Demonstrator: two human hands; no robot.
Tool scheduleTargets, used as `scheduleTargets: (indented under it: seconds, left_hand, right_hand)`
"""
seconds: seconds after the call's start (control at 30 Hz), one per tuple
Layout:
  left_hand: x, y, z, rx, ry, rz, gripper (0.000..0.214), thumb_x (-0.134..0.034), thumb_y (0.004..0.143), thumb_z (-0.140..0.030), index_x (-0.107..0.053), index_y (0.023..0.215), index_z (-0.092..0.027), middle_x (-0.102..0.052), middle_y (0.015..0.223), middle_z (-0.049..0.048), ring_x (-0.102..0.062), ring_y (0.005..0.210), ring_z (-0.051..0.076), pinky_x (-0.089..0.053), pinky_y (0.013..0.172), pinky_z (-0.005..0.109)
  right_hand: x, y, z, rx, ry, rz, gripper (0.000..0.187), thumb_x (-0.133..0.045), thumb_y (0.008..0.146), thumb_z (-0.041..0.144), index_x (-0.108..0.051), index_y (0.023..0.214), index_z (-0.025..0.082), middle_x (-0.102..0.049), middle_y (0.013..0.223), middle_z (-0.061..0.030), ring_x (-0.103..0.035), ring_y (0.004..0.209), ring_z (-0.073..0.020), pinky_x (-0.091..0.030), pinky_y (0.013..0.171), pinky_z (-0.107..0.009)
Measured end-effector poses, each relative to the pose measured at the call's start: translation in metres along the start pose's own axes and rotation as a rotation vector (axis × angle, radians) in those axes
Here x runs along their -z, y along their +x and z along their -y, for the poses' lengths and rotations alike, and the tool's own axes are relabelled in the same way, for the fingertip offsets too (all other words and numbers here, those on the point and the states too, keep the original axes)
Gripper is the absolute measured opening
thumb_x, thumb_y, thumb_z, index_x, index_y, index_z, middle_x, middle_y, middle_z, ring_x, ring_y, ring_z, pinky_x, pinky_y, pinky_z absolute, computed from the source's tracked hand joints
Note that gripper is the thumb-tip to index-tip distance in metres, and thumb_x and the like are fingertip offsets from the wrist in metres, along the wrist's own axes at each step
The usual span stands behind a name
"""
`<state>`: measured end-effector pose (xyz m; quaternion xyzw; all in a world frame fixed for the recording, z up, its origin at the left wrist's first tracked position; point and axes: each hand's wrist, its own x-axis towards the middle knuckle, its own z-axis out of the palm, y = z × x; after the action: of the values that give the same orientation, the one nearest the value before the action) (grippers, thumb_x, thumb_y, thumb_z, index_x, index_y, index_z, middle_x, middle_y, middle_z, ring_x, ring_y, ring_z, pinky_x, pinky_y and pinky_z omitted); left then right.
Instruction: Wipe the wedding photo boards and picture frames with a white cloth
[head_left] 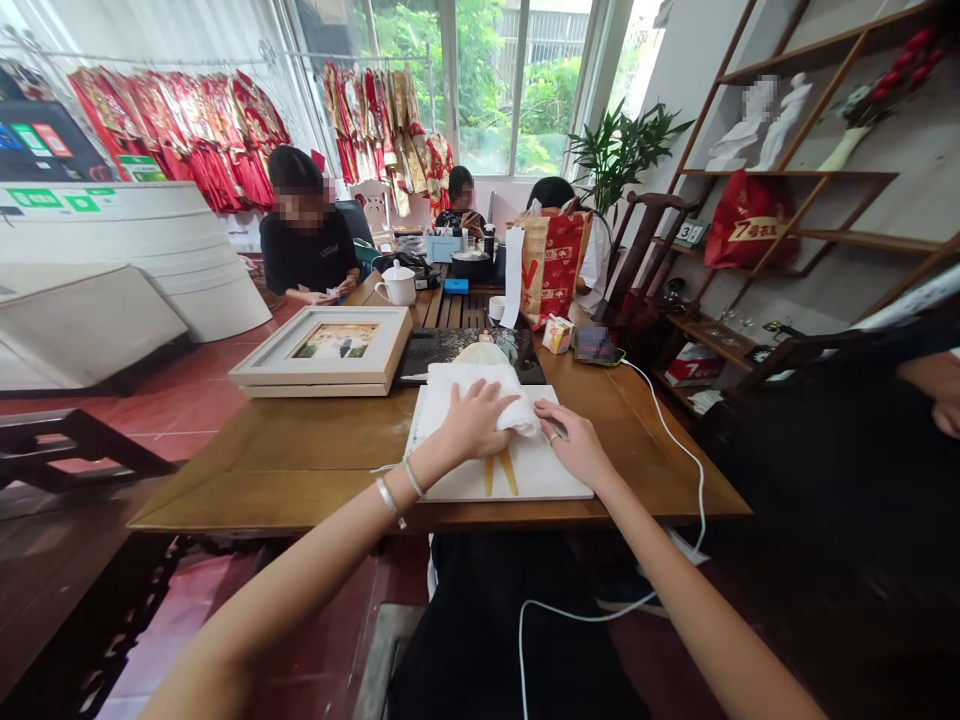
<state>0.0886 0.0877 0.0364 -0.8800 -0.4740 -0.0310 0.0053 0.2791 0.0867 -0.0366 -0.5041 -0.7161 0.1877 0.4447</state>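
Observation:
A folded white cloth point(442, 385) lies over a white board point(559, 485) near the table's front edge. My left hand point(474, 425), with bracelets at the wrist, rests flat on the cloth, its fingers spread. At the cloth's right edge my right hand point(574, 445), wearing a ring, has its fingers closed on the bunched corner. Two tapering yellow strips point(501, 474) show on the board below the cloth; their upper ends are hidden. Behind the cloth, a pale rounded shape point(482, 354) partly shows on a dark glossy panel point(529, 360).
White picture frames point(322, 350) are stacked at the left of the wooden table point(300, 480). Farther back stand a lidded mug point(397, 284) and a red-and-brown paper bag point(553, 265). A phone point(596, 345) trails a white cable point(686, 450) over the right edge. Several people sit around.

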Motion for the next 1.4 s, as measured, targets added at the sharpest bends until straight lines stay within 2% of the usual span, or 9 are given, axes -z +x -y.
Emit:
scheduleTargets:
  seconds: [0.1,0.2,0.4,0.6,0.73,0.87,1.1,1.23,1.4]
  left_hand:
    - [-0.007,0.008,-0.011,-0.002,0.056,-0.039,0.061,-0.055,0.08,-0.035,-0.041,0.138,-0.024,-0.037,0.144,0.0147,-0.026,0.134,0.039,-0.018,0.103,0.068]
    - [-0.015,0.0,-0.026,0.004,0.073,-0.074,0.064,-0.06,0.077,-0.035,-0.042,0.137,-0.021,-0.033,0.146,0.0175,-0.022,0.135,0.041,-0.015,0.104,0.068]
    - [-0.014,-0.054,-0.062,-0.066,0.007,-0.033,0.072,-0.062,0.073,-0.038,-0.038,0.139,-0.02,-0.027,0.149,0.0184,-0.014,0.138,0.043,-0.009,0.106,0.069]
    - [-0.002,-0.096,-0.083,-0.126,-0.015,0.035,0.078,-0.063,0.072,-0.044,-0.034,0.141,-0.022,-0.024,0.151,0.0169,-0.011,0.139,0.042,-0.009,0.107,0.068]
    - [0.001,-0.084,-0.075,-0.044,0.002,0.025,0.071,-0.063,0.073,-0.04,-0.04,0.139,-0.023,-0.031,0.149,0.0153,-0.018,0.138,0.04,-0.009,0.109,0.065]
    - [-0.005,-0.048,-0.052,0.033,0.025,-0.028,0.066,-0.063,0.076,-0.033,-0.042,0.138,-0.025,-0.032,0.148,0.0143,-0.021,0.137,0.038,-0.017,0.107,0.064]
    - [-0.017,0.006,-0.008,-0.013,-0.01,-0.079,0.061,-0.056,0.08,-0.034,-0.039,0.139,-0.031,-0.032,0.149,0.0089,-0.022,0.138,0.034,-0.02,0.107,0.061]
    - [-0.014,-0.003,-0.008,-0.03,-0.019,-0.065,0.062,-0.054,0.079,-0.028,-0.039,0.139,-0.03,-0.033,0.148,0.0096,-0.021,0.138,0.034,-0.02,0.105,0.063]
    - [-0.004,-0.051,-0.024,-0.073,-0.039,0.019,0.075,-0.057,0.071,-0.019,-0.034,0.142,-0.03,-0.023,0.153,0.009,-0.012,0.141,0.035,-0.017,0.107,0.064]
  right_hand:
    - [0.001,0.0,-0.001,-0.01,0.0,0.015,0.034,-0.048,0.075,0.01,-0.071,0.098,0.02,-0.066,0.12,-0.0084,-0.057,0.118,-0.0246,-0.042,0.104,-0.042]
    - [0.002,0.0,-0.001,-0.011,0.013,0.021,0.037,-0.048,0.071,0.007,-0.071,0.097,0.02,-0.065,0.121,-0.0086,-0.057,0.118,-0.0256,-0.042,0.104,-0.042]
    - [0.003,0.001,0.001,-0.027,0.045,0.025,0.041,-0.049,0.069,0.006,-0.071,0.101,0.022,-0.066,0.119,-0.0068,-0.057,0.118,-0.0241,-0.042,0.104,-0.042]
    - [0.003,0.001,0.0,0.018,0.065,0.016,0.026,-0.052,0.08,0.019,-0.071,0.098,0.019,-0.067,0.117,-0.0111,-0.059,0.116,-0.0241,-0.043,0.103,-0.043]
    - [0.002,0.001,0.002,0.009,0.045,0.009,0.027,-0.051,0.08,0.017,-0.071,0.097,0.02,-0.068,0.116,-0.0096,-0.059,0.116,-0.0237,-0.041,0.104,-0.044]
    - [0.002,0.001,0.004,-0.006,0.029,0.018,0.028,-0.049,0.081,0.017,-0.071,0.097,0.02,-0.068,0.115,-0.0099,-0.058,0.117,-0.0242,-0.041,0.104,-0.043]
    - [0.002,0.0,0.002,-0.032,0.031,0.025,0.04,-0.047,0.072,0.007,-0.07,0.103,0.018,-0.064,0.123,-0.0097,-0.056,0.118,-0.0259,-0.042,0.102,-0.041]
    - [0.002,0.0,0.004,-0.018,0.017,0.016,0.031,-0.048,0.079,0.013,-0.071,0.098,0.02,-0.066,0.12,-0.0098,-0.057,0.117,-0.0257,-0.041,0.103,-0.043]
    - [0.001,0.001,0.004,-0.01,-0.005,0.021,0.027,-0.049,0.083,0.018,-0.07,0.1,0.018,-0.066,0.118,-0.0118,-0.057,0.118,-0.0246,-0.041,0.104,-0.043]
